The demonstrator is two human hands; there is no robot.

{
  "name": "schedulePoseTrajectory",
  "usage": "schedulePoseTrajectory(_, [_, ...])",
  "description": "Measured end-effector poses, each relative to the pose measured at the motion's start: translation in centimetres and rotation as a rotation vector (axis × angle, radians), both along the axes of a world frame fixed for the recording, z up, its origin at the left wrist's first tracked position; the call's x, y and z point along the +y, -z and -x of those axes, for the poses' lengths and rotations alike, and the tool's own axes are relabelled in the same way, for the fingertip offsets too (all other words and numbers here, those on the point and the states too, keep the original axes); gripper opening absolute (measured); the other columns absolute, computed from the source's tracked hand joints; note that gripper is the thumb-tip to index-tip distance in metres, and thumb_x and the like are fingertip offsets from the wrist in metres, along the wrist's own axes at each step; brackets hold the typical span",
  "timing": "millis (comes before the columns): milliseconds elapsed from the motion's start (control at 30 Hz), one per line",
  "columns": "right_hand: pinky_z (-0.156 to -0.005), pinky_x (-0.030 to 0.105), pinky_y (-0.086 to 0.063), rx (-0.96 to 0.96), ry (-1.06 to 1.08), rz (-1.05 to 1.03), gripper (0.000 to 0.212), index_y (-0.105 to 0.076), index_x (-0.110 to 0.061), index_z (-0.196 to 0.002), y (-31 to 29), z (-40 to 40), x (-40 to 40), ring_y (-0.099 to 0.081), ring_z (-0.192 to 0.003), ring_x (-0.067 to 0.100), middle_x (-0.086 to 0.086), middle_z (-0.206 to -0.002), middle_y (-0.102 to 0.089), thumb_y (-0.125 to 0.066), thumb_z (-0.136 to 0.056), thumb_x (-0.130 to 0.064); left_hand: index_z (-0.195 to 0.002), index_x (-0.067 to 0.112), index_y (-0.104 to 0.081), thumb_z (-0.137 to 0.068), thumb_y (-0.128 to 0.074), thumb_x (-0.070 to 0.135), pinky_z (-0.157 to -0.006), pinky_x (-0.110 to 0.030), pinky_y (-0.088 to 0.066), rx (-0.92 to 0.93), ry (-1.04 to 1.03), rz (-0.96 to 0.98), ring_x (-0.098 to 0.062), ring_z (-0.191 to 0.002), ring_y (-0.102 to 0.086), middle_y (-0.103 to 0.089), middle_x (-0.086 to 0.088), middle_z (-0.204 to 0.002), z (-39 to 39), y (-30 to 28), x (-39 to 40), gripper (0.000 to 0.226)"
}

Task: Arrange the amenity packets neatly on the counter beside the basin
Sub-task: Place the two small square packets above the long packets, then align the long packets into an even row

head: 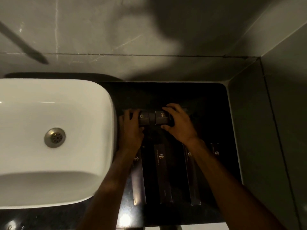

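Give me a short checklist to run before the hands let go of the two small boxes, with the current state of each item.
1. Left hand holding left small box: ok.
2. Right hand holding right small box: ok.
3. Small boxes level with each other in one row: ok.
4. Small boxes resting flat on the counter: cannot tell, too dark.
5. Long packets lying parallel nearer the person: ok where visible; arms cover parts.
6. Boxes clear of the basin: ok.
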State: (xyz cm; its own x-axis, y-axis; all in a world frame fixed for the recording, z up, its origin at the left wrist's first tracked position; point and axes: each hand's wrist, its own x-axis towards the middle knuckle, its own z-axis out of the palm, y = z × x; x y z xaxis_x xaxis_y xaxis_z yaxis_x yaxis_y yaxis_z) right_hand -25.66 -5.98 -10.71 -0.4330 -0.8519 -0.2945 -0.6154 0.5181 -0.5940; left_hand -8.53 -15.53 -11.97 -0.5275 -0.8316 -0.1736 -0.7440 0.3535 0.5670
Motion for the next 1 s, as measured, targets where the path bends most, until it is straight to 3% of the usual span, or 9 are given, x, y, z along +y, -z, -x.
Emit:
schedulePoseTrajectory(100, [-0.116,0.030,-0.029,0.023,-0.009,0.003,0.074,-0.050,-0.018,-0.141,0.1,0.0,0.0,-0.039,-0.139,0.021,-0.001,-0.151,-0.035,-0.083,-0.075,-0.018,-0.136,0.021,-0.049,-0.069,-0.075,-0.003,-0.105,-0.044,-0.046,0.004,-0.007,0.009,-0.037,-0.124,-0.041,-0.043,-0.010,-0.141,0.0,0.0,0.1,0.075])
schedulePoseTrajectory(200, [-0.119,0.036,-0.033,0.007,-0.008,0.008,0.076,-0.048,-0.017,-0.143,-0.1,0.2,-0.1,-0.038,-0.141,0.022,0.000,-0.152,-0.034,-0.083,-0.075,-0.016,-0.138,0.020,-0.048,-0.071,-0.075,-0.004,-0.107,-0.045,-0.044,0.011,-0.009,0.003,-0.036,-0.127,-0.040,-0.042,-0.010,-0.143,0.1,-0.2,0.1,0.076])
schedulePoseTrajectory(333, [-0.117,0.032,-0.029,-0.086,-0.011,-0.031,0.096,-0.029,-0.023,-0.154,-1.3,0.1,-0.1,-0.032,-0.144,0.023,0.001,-0.158,-0.026,-0.083,-0.075,-0.013,-0.151,0.020,-0.032,-0.082,-0.071,0.002,-0.119,-0.038,-0.033,0.105,-0.032,-0.061,-0.029,-0.142,-0.031,-0.028,-0.008,-0.156,-0.2,-1.9,1.8,0.081])
schedulePoseTrajectory(400, [-0.113,0.028,-0.030,-0.067,0.088,0.034,0.096,-0.026,-0.029,-0.154,-2.6,-1.5,1.1,-0.034,-0.143,0.020,0.000,-0.158,-0.026,-0.081,-0.077,-0.017,-0.151,0.025,-0.031,-0.090,-0.064,0.012,-0.118,-0.033,-0.033,0.162,-0.068,-0.012,-0.021,-0.143,-0.032,-0.028,-0.004,-0.155,-1.8,-3.6,5.1,0.070])
schedulePoseTrajectory(500, [-0.100,0.026,-0.051,0.071,0.355,0.186,0.064,-0.041,-0.032,-0.143,-3.9,-6.5,5.3,-0.055,-0.120,0.008,-0.008,-0.143,-0.042,-0.070,-0.086,-0.033,-0.138,0.028,-0.046,-0.098,-0.054,0.025,-0.099,-0.027,-0.045,0.143,-0.232,-0.048,-0.018,-0.125,-0.051,-0.040,0.004,-0.141,-6.0,-5.3,11.3,0.041])
schedulePoseTrajectory(600, [-0.081,0.026,-0.060,-0.026,0.467,0.130,0.046,-0.047,-0.039,-0.131,-3.5,-13.0,10.5,-0.058,-0.100,0.000,-0.019,-0.126,-0.045,-0.063,-0.089,-0.044,-0.130,0.010,-0.058,-0.097,-0.057,0.027,-0.088,-0.039,-0.056,0.056,-0.317,-0.060,-0.029,-0.108,-0.063,-0.057,-0.012,-0.128,-9.7,-5.2,16.9,0.037])
schedulePoseTrajectory(700, [-0.085,0.026,-0.058,-0.029,0.507,-0.005,0.050,-0.047,-0.036,-0.134,-2.0,-18.0,14.4,-0.059,-0.109,0.007,-0.013,-0.132,-0.047,-0.061,-0.089,-0.052,-0.128,0.000,-0.057,-0.089,-0.071,0.017,-0.092,-0.047,-0.056,0.033,-0.470,-0.183,-0.036,-0.105,-0.064,-0.060,-0.023,-0.121,-11.2,-4.6,19.1,0.044])
schedulePoseTrajectory(800, [-0.095,0.032,-0.053,-0.013,0.541,-0.139,0.055,-0.046,-0.027,-0.137,-0.8,-19.7,15.9,-0.056,-0.123,0.020,-0.001,-0.139,-0.048,-0.059,-0.090,-0.052,-0.120,0.003,-0.058,-0.087,-0.072,0.011,-0.092,-0.049,-0.054,0.107,-0.610,-0.347,-0.036,-0.101,-0.064,-0.061,-0.021,-0.114,-11.1,-4.0,18.4,0.037])
schedulePoseTrajectory(1000, [-0.091,0.030,-0.051,0.011,0.536,-0.196,0.050,-0.048,-0.028,-0.133,-0.2,-19.5,16.2,-0.060,-0.118,0.020,-0.003,-0.133,-0.051,-0.058,-0.090,-0.052,-0.106,0.005,-0.063,-0.084,-0.075,0.008,-0.084,-0.043,-0.054,0.141,-0.498,-0.328,-0.029,-0.087,-0.065,-0.067,-0.012,-0.094,-12.0,-3.4,18.2,0.025])
